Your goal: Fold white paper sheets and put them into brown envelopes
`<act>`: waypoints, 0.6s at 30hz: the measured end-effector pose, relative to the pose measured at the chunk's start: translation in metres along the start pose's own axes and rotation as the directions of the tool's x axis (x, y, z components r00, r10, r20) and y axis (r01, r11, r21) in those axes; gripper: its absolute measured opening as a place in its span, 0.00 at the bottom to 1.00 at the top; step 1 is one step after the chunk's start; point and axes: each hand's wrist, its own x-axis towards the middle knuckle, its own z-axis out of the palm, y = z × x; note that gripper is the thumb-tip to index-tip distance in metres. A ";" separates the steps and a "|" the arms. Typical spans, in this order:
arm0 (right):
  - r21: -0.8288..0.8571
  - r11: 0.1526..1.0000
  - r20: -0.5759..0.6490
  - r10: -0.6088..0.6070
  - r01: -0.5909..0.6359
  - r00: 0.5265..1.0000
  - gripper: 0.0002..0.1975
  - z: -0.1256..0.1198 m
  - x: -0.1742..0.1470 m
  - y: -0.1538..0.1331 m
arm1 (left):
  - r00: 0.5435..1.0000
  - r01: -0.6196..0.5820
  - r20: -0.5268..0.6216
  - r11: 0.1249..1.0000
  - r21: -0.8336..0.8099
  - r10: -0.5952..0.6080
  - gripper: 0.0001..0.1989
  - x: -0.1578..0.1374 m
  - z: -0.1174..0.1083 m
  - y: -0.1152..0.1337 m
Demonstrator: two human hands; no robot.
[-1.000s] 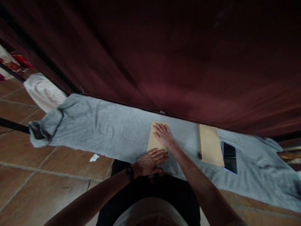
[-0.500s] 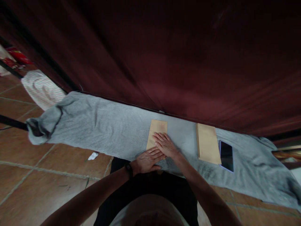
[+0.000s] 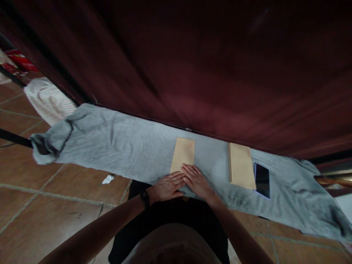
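A tan paper envelope lies flat on a grey cloth, its near end under my hands. My left hand rests flat on that near end, fingers stretched out to the right; a dark band circles the wrist. Beside it, my right hand lies flat with fingers extended, touching the left fingertips and the envelope. Neither hand grips anything. To the right is a stack of similar tan envelopes, partly covering the edge of a phone with a dark screen.
A dark red curtain-like sheet rises along the cloth's far edge. Striped fabric hangs at the left, near a dark bar. A white scrap lies on the brown tiled floor.
My right hand has slid down the envelope toward my body, coming off the left fingers to lie beside them. More of the envelope shows. The view has shifted slightly.
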 end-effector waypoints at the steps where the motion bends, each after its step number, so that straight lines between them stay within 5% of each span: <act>1: 0.003 1.000 -0.008 0.000 0.000 1.000 0.26 0.000 -0.003 -0.002 | 1.000 0.001 0.016 1.000 0.001 -0.001 0.29 -0.001 -0.002 0.000; 8: 0.003 1.000 -0.022 0.023 -0.023 1.000 0.28 0.000 -0.022 -0.011 | 0.997 -0.011 0.080 0.999 -0.037 0.014 0.31 -0.010 -0.010 -0.002; 18: -0.033 0.998 0.020 0.047 -0.046 0.999 0.29 -0.001 -0.039 -0.015 | 1.000 -0.009 0.026 0.995 -0.095 0.012 0.33 -0.020 -0.010 -0.006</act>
